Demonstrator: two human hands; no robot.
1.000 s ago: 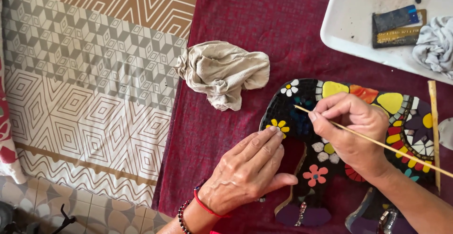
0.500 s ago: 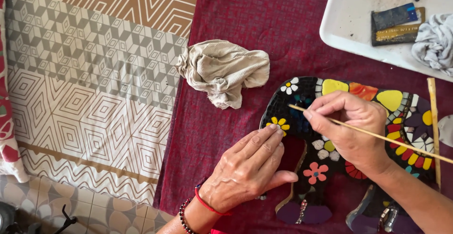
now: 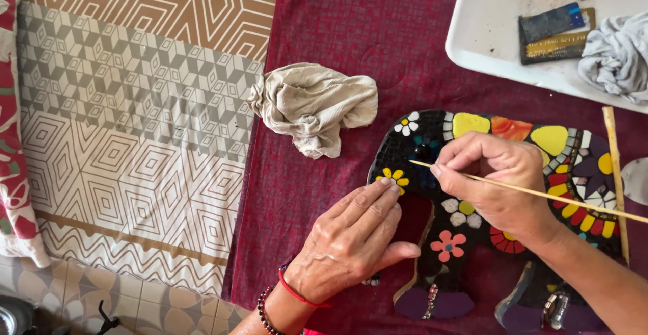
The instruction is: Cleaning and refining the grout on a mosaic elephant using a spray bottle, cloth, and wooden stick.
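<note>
**Skewer tip at the mosaic's left end, both hands on the piece**

The elephant-shaped mosaic plaque (image 3: pixel 499 193) lies on the maroon cloth (image 3: pixel 351 44), its long axis running left to right, directly under both hands. The right hand (image 3: pixel 496 183) pinches a thin wooden skewer (image 3: pixel 540 192), which slants from lower right up to a tip at the plaque's left part. The left hand (image 3: pixel 351 244) rests flat and open, fingertips touching the near-left edge by a yellow flower tile (image 3: pixel 393 176), holding nothing.
</note>
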